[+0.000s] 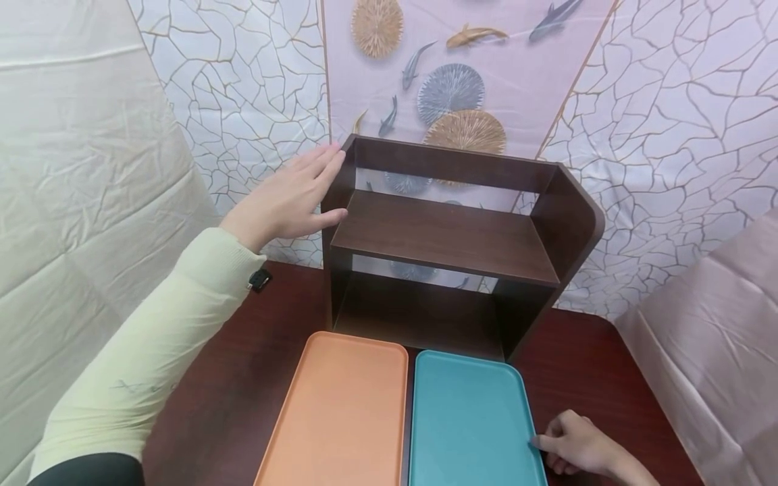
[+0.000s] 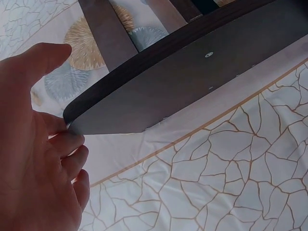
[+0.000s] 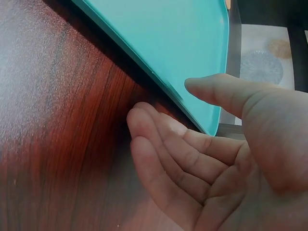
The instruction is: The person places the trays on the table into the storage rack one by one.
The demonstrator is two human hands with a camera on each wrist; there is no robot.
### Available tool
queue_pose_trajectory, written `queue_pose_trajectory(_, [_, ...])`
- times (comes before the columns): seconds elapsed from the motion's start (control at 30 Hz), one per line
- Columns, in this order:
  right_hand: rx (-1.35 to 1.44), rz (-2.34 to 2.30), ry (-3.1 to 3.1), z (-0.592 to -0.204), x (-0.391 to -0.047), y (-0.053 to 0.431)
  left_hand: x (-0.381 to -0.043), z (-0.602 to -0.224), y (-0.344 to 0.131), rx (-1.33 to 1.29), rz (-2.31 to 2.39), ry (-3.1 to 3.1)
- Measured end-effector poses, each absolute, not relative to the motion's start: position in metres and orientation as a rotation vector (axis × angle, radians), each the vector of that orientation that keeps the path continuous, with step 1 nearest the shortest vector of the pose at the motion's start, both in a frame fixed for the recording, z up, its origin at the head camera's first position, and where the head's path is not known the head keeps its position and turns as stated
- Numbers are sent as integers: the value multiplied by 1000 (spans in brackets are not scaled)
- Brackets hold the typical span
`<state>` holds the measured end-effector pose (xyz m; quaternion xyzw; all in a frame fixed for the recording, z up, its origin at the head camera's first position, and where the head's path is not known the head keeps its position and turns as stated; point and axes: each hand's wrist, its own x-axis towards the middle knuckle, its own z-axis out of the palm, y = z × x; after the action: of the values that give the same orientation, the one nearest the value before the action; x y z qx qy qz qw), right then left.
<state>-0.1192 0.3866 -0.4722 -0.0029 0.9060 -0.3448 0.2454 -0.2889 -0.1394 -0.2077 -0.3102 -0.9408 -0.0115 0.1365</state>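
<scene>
A dark brown two-tier shelf [image 1: 446, 233] stands at the back of the table. My left hand [image 1: 292, 196] is raised at its upper left side, fingers extended with their tips right at the panel's edge. In the left wrist view the fingertips meet the rounded corner of the side panel [image 2: 159, 91], thumb apart. Before the shelf lie an orange tray [image 1: 346, 405] and a teal tray [image 1: 471, 418], side by side. My right hand [image 1: 577, 442] is at the teal tray's right edge. Its thumb overlaps the rim, and the loosely bent fingers are beside it, low over the table.
The reddish-brown table [image 1: 602, 364] carries everything. A small black object [image 1: 259, 279] lies left of the shelf, near my left sleeve. Patterned cloth [image 1: 675, 135] hangs behind, and plain cloth [image 1: 79, 202] hangs at the left.
</scene>
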Motion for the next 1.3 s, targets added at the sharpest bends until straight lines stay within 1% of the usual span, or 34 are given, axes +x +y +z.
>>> queue_pose_trajectory(0.5, [25, -984, 2439, -482, -125, 380, -299, -211, -135, -875, 54, -2714])
queue_pose_trajectory(1.1, [-143, -1136, 2236, -486, -129, 389, -301, -213, -135, -894, 120, -2682])
queue_pose_trajectory(1.3, [-112, -1204, 2166, -487, -128, 391, -302, -213, -135, -894, 125, -2681])
